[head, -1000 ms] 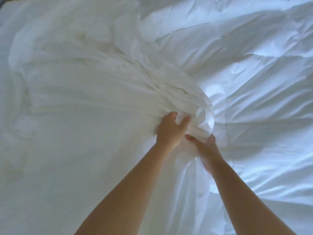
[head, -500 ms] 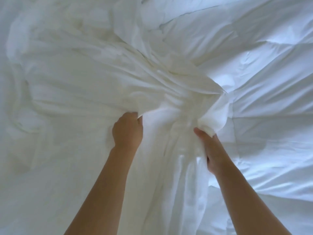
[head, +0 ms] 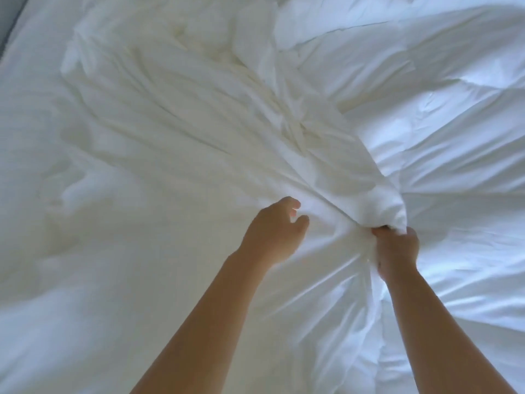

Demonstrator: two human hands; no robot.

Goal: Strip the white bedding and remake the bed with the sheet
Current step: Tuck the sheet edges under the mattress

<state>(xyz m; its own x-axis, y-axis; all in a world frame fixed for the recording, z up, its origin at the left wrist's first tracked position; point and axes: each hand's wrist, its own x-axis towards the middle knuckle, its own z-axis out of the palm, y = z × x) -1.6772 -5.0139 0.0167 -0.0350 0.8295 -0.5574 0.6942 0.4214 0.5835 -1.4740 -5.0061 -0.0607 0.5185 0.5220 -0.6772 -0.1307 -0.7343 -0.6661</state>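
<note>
Two hands: our right hand (head: 397, 251) grips a bunched fold of the white sheet (head: 199, 132) (fist tight), which fans out ahead of it. Our left hand (head: 274, 231), just beside, hangs loosely spread, holding nothing.

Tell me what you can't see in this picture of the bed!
All in the head view:
- The right hand grips the sheet; its fingertips are buried in the bunch.
- The mattress is hidden under the sheet and duvet.
- The left hand: blur and angle hide whether it touches the sheet.
- The bed's edges are cut off by the frame.
</note>
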